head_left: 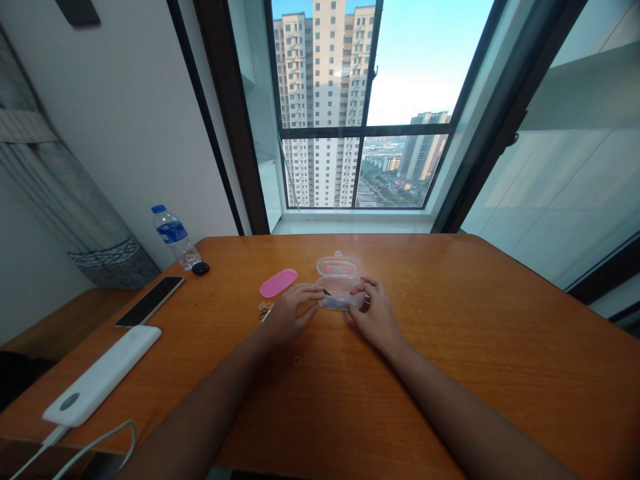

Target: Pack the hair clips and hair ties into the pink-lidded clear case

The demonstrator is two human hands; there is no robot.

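A small clear plastic case [339, 285] stands on the table with its hinged lid raised at the back and pink marks showing on the lid. My right hand [377, 317] grips the case's right side, thumb at the front and fingers curled over the edge. At the left rim is my left hand [293, 312], its fingertips pinched together beside a tiny dark thing [327, 292] too small to name. Left of that hand lie several small thin bands [263, 307], partly covered by it. Another thin ring-shaped band [297, 362] rests nearer to me, between my forearms.
A pink oval piece [279, 283] lies behind my left hand. Along the table's left side are a phone [151, 301], a white power bank [103, 375] with a cable, a water bottle [176, 236] and a small black round object [201, 268]. A window [365, 131] is beyond.
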